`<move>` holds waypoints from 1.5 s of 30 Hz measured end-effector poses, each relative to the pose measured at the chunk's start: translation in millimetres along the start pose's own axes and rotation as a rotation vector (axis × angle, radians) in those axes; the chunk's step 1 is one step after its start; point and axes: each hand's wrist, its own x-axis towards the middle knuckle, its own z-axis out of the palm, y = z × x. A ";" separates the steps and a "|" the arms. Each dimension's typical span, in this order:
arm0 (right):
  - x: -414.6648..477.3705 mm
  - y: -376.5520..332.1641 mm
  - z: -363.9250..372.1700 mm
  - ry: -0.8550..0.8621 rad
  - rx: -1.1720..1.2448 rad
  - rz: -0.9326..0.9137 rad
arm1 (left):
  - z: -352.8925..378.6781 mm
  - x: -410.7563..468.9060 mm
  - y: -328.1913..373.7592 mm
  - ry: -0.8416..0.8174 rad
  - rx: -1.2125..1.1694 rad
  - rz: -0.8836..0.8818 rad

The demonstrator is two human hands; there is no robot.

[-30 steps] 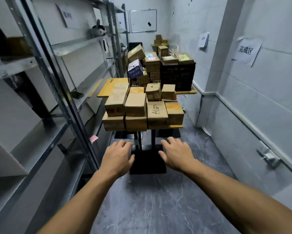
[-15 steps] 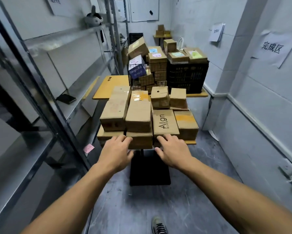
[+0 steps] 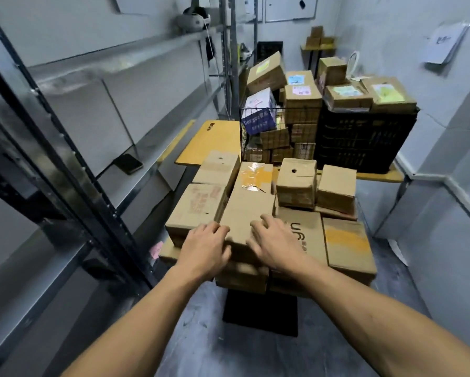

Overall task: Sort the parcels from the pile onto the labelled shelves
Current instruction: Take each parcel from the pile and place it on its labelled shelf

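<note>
A pile of brown cardboard parcels stands on a small table in front of me. A long plain parcel (image 3: 251, 205) lies on top in the middle. My left hand (image 3: 206, 247) holds its near left corner, fingers bent over the top edge and thumb on the front face. My right hand (image 3: 273, 242) holds the near right corner the same way, beside a parcel with printed letters (image 3: 306, 235). The grey metal shelves (image 3: 125, 63) run along the left wall, their labels out of view.
More parcels fill a wire basket (image 3: 258, 131) and top a black crate (image 3: 364, 140) on a yellow table (image 3: 214, 140) behind. A phone (image 3: 127, 164) lies on a shelf, a headset (image 3: 193, 20) above it. A paper sheet (image 3: 446, 42) hangs on the right wall.
I have stepped closer to the pile. Both hands rose from below the table's front edge onto the near end of the long middle parcel and took hold of it.
</note>
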 end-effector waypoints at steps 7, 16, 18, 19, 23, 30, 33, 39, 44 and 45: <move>-5.1 23.0 27.4 0.107 0.154 -0.029 | 13.5 20.0 2.1 0.078 0.041 -0.034; -28.3 39.4 36.6 0.249 0.607 0.280 | 33.7 19.2 24.0 0.073 -0.122 -0.008; -28.2 37.5 34.6 0.243 0.688 0.361 | 36.7 19.9 26.3 0.093 -0.143 0.002; -27.9 36.5 33.7 0.219 0.726 0.401 | 37.5 19.9 27.2 0.101 -0.152 0.003; -26.4 34.5 34.1 0.143 0.843 0.474 | 42.1 18.5 28.7 0.092 -0.280 -0.023; -23.9 40.7 36.3 0.234 1.070 0.473 | 29.8 13.3 34.4 0.153 -0.711 -0.033; -27.7 43.0 32.9 0.300 1.150 0.437 | 20.1 13.5 34.8 0.220 -1.020 -0.080; -33.0 43.4 26.5 0.369 1.262 0.379 | 21.2 16.3 30.7 0.226 -1.141 -0.206; -36.6 44.7 17.6 0.330 1.238 0.305 | 29.9 13.0 33.2 0.058 -1.321 -0.223; -37.2 45.4 18.0 0.315 1.205 0.292 | 29.1 12.1 35.0 0.064 -1.342 -0.217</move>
